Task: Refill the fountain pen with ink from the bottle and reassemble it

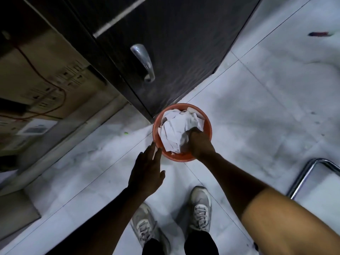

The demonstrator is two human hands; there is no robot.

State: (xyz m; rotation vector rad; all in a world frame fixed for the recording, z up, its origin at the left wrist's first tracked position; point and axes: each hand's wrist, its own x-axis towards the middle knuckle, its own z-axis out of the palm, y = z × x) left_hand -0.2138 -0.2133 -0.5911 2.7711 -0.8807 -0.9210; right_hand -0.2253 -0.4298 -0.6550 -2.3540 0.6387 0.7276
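An orange waste bin (208, 124) stands on the white tiled floor at the corner of a dark cabinet. It is filled with crumpled white paper (176, 129). My right hand (199, 144) reaches into the bin and its fingers are closed on the paper at the near right side. My left hand (147, 172) hovers just left of the bin's rim, fingers apart and holding nothing. No fountain pen or ink bottle shows in the head view.
The dark cabinet (165, 52) with a metal handle (144, 61) rises behind the bin. A chrome chair leg (305, 173) is at the right. My two grey shoes (201, 207) stand below the bin. A small red-and-blue object (320, 34) lies far right on the floor.
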